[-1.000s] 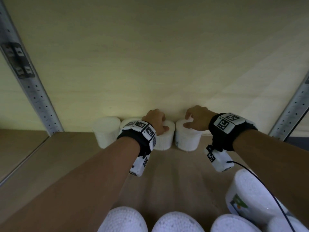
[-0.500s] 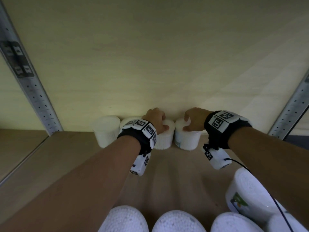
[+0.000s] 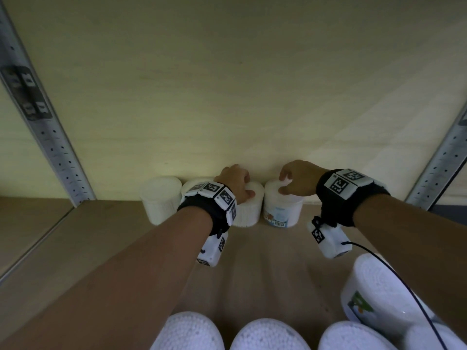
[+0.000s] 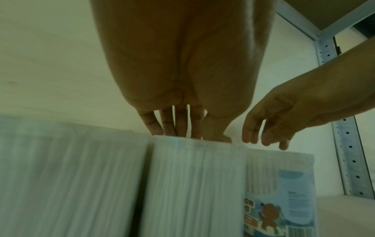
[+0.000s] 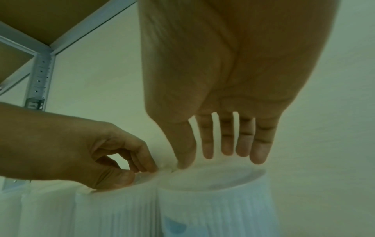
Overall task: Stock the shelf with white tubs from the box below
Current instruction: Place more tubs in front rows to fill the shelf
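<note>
Running across the lower part of the head view, the wooden shelf board (image 3: 265, 261) has a pale brown grain and meets a light, faintly grained back panel (image 3: 227, 84). Grey metal uprights (image 3: 48, 137) punched with rows of small holes stand at both sides, the left one carrying a dark tag whose writing is too blurred to read.

Four white tubs stand upright in a row against the panel, touching or nearly so. The rightmost tub (image 3: 283, 209) wears a pale blue label with a barcode; the left wrist view shows a brown cartoon bear on it and the letters "ON", the rest unreadable. The tub beside it (image 3: 249, 210) is cylindrical with fine vertical ribbing showing through its wall and a flat smooth lid. The leftmost tub (image 3: 160, 198) looks the same, with no label facing out.

The left hand (image 3: 233, 181) rests on the lid of the ribbed tub, fingertips and thumb curled down and pinching its top rim. The right hand (image 3: 299, 178) hangs over the labelled tub with fingers relaxed and spread, only the thumb tip touching the lid's edge, gripping nothing.

At the near edge, more tubs (image 3: 267, 335) show bumpy, beaded white tops, and one (image 3: 374, 294) at the right carries a green label.
</note>
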Action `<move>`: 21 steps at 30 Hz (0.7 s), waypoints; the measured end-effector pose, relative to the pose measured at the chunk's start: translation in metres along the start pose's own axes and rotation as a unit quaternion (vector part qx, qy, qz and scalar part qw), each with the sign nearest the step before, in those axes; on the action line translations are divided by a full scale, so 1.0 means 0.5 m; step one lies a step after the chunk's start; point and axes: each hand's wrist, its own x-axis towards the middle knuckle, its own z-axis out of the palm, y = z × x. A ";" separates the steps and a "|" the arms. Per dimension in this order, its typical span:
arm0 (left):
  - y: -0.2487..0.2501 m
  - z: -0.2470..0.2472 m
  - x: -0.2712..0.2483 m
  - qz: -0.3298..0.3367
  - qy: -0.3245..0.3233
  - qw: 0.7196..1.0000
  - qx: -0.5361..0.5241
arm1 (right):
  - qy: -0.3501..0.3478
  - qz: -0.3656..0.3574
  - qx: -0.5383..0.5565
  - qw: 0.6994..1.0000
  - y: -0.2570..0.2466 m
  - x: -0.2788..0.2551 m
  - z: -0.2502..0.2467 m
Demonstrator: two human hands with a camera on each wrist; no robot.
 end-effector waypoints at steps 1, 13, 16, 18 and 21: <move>0.000 0.000 0.000 0.000 0.000 1.000 -0.001 | 0.003 0.014 -0.015 1.000 0.000 0.002 0.003; -0.001 0.000 0.000 0.000 0.004 1.000 -0.006 | -0.009 0.046 -0.075 0.996 -0.016 0.008 0.021; 0.000 -0.001 0.001 0.004 -0.004 1.000 -0.003 | -0.015 0.032 -0.062 0.997 -0.015 0.006 0.017; 0.001 -0.001 0.001 0.004 -0.003 1.000 -0.003 | -0.032 0.019 -0.047 0.998 -0.012 0.003 0.012; -0.001 0.002 0.001 0.003 -0.001 1.000 0.001 | -0.050 -0.003 -0.033 0.998 -0.005 -0.001 0.005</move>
